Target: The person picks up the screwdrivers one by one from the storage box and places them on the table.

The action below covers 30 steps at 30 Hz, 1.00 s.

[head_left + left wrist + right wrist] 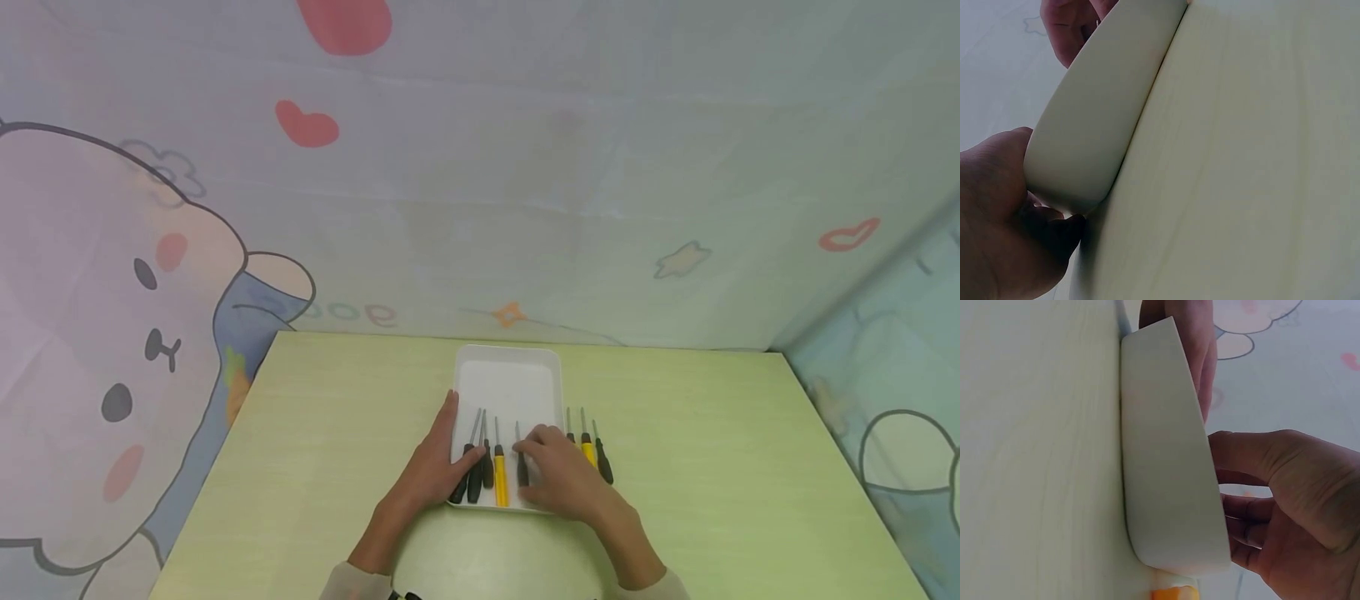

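Observation:
A white tray [510, 375] stands on the table, holding several screwdrivers with black handles and a yellow screwdriver [501, 479]. My left hand [431, 468] grips the tray's left side, its thumb over the rim near the black screwdrivers [475, 483] and its fingers along the outer wall. Over the tray's right part, my right hand [558, 473] pinches a small black screwdriver [522, 471] by the handle, blade pointing away from me. In the right wrist view the tray wall [1166, 456] hides that screwdriver and the fingertips.
Right of the tray, a yellow-and-black screwdriver [587, 447] and a black screwdriver [603, 465] lie on the pale table [720, 467]. Another blade [568, 421] shows beside them, its handle mostly behind my right hand. A printed cloth [525, 167] hangs behind the table.

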Available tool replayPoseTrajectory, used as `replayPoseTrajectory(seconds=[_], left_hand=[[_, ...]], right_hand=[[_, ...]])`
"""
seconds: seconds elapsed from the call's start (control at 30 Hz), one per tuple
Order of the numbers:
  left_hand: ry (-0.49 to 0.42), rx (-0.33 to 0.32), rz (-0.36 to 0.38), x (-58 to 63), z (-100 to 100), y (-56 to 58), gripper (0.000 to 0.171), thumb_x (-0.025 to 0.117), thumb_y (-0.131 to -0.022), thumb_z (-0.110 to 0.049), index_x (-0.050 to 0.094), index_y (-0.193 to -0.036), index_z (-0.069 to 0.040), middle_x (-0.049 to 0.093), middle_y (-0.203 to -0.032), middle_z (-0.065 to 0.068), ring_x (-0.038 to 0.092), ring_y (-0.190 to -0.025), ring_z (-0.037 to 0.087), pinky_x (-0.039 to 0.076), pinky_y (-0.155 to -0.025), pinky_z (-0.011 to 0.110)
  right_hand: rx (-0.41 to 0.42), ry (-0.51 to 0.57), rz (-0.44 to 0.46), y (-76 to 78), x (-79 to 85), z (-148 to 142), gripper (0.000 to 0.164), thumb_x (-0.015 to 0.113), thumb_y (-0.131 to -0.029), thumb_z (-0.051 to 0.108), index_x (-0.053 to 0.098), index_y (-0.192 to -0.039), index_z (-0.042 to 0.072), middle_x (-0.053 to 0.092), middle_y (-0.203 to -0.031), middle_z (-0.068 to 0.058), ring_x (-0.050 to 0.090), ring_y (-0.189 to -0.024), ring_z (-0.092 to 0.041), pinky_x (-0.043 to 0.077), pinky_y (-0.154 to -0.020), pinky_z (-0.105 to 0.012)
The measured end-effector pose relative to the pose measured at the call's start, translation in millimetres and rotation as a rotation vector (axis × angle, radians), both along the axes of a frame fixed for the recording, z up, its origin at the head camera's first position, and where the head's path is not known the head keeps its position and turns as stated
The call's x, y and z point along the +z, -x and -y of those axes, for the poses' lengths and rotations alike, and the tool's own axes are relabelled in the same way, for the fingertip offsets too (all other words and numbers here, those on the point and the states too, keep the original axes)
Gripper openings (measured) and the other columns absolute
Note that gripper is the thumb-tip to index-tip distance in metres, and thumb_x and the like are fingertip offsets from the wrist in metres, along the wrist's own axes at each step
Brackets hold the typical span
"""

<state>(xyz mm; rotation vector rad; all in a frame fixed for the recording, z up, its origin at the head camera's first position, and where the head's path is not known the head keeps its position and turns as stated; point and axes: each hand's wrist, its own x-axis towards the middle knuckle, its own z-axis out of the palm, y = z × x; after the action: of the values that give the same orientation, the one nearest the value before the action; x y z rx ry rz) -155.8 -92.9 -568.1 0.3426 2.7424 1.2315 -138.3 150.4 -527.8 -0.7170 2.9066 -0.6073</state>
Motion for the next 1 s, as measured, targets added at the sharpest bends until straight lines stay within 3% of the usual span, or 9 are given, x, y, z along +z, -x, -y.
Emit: replayPoseTrajectory(seconds=[0.5,1.0], left_hand=[[-0.009,0.002,-0.018,-1.7,-0.6,1.0,0.095,0.066,-0.105,-0.04,0.005,-0.172,-0.01,0.01,-0.178,0.011,0.02,-0.161,0.031,0.025,-0.126,0.052],[-0.013,0.0,-0.017,-2.6,-0.2,1.3,0.095,0.066,-0.104,-0.041,0.006,-0.172,-0.01,0.01,-0.178,0.01,0.02,-0.161,0.031,0.025,-0.126,0.052]], right_hand=[[-0.037,0.054,-0.05,-8.9,21.6,-10.7,0.055,0.094,-0.079,0.019,0.073,-0.129,0.006,0.064,-0.121,-0.005,0.059,-0.108,-0.02,0.054,-0.096,-0.044],[-0.085,0.078,-0.037,-9.3,22.7,-19.3,0.056,0.094,-0.08,0.017,0.072,-0.131,0.008,0.063,-0.126,-0.005,0.058,-0.113,-0.02,0.053,-0.101,-0.043]])
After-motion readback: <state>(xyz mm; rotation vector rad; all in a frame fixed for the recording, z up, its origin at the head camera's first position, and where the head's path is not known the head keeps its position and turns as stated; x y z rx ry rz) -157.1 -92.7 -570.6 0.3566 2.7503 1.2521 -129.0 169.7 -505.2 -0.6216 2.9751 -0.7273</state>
